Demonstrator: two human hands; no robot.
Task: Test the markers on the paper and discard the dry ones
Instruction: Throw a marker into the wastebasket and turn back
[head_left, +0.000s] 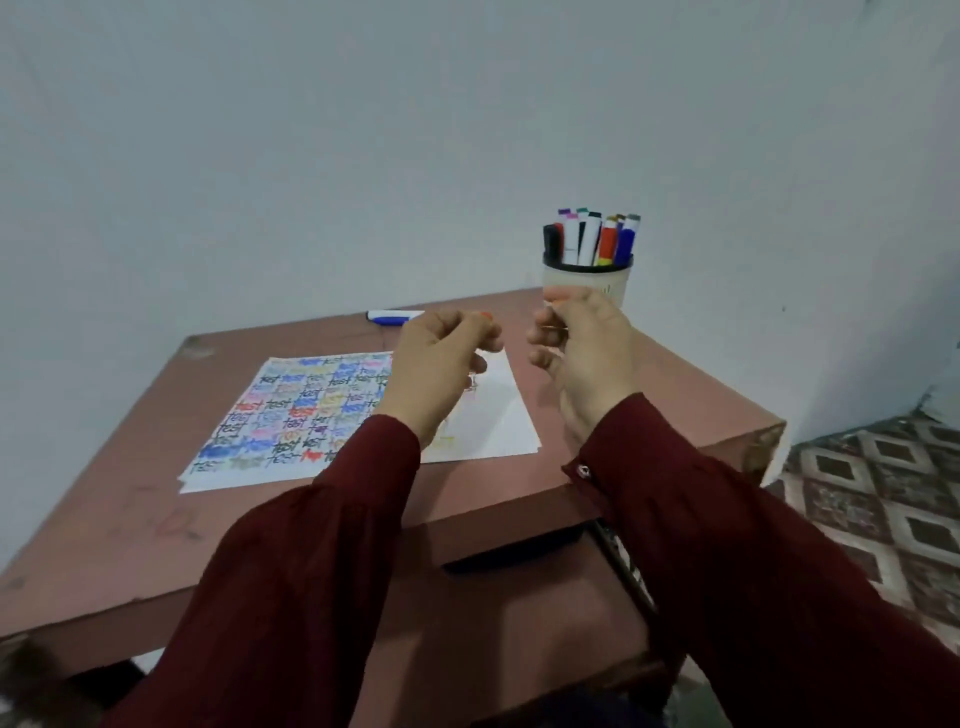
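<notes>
your sleeves (291, 571) were dark maroon, the table (130, 519) red-brown. the white paper (311, 410) carried a grid of "test" in blue, red, black, yellow and pink. the cap (485, 315) pinched in your left hand (441, 364) was orange; the floor (883, 493) showed brown-and-white diamonds.

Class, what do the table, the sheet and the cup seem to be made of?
Table: likely painted wood, matte reddish-brown, chipped at corners. Sheet: paper, thin, white, taking ink. Cup: probably frosted plastic, translucent under a black rim.
</notes>
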